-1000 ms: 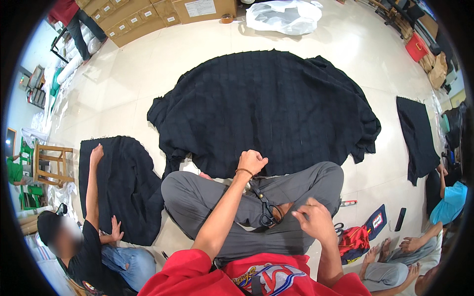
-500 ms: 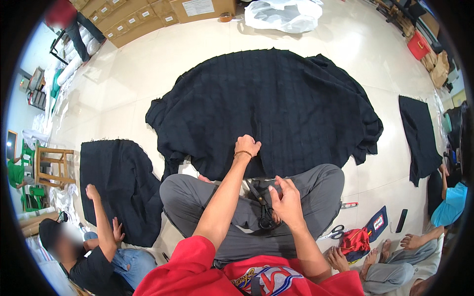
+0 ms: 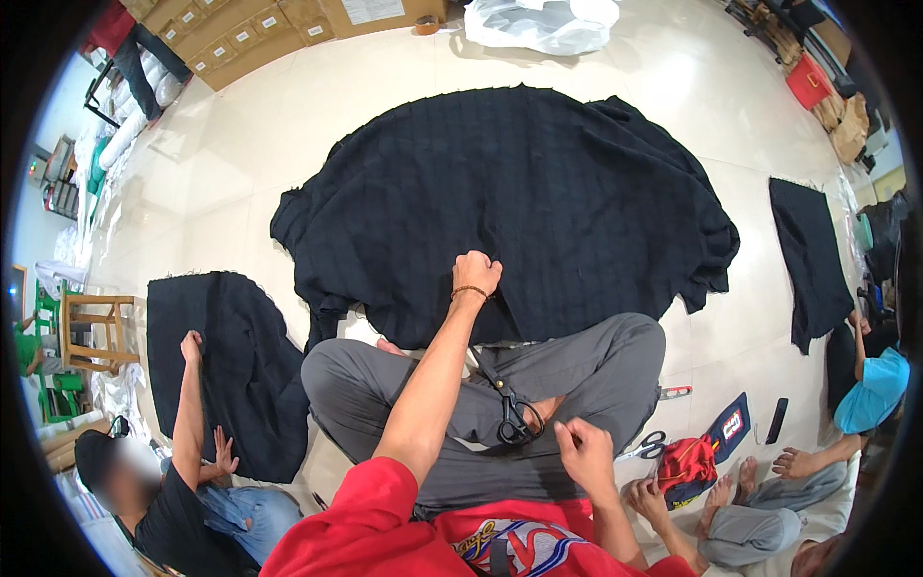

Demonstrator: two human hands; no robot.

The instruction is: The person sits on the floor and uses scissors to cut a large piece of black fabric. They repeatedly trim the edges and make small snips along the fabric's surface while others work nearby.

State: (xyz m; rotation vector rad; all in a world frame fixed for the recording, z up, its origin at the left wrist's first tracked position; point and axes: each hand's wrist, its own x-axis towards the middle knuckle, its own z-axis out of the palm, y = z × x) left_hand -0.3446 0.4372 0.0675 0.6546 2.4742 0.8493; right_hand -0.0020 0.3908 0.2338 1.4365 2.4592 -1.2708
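Stool: pale-brown wooden stool [image 3: 96, 299] with straight rails, at the far left.
Side cloth: black, softly rumpled panel [image 3: 240, 385] with a frayed top edge, flat on glossy cream tiles [image 3: 226, 135]; a co-worker's fist [image 3: 192, 346] is above it and a spread hand [image 3: 224, 452] is at its lower part.
Boxes: stiff brown cardboard boxes [image 3: 207, 48], stacked along the back.
Main cloth: a broad black cloth [image 3: 538, 183], matt and faintly banded, domed in outline, lies spread in front of the seated person, its near edge against their crossed legs in grey trousers [image 3: 356, 385].
Left hand: this hand [image 3: 478, 273], below a thin brown bracelet [image 3: 470, 290], is on the main cloth's near half, beside a lengthwise crease; its fingers are curled together, and I cannot tell whether they pinch fabric.
Lap: black-handled scissors [image 3: 519, 423] rest there, between the two arms.
Bag: crinkled, translucent white plastic bag [image 3: 543, 27], beyond the cloth.
Right hand: half-curled hand [image 3: 586, 450] over the lap, apart from the cloth; I cannot tell whether thumb and finger meet.
Right floor: second scissors [image 3: 652, 442], red-handled tool [image 3: 677, 391], shiny red bundle [image 3: 687, 460], dark flat rectangle [image 3: 777, 421].
Far right: narrow black cloth strip [image 3: 812, 260].
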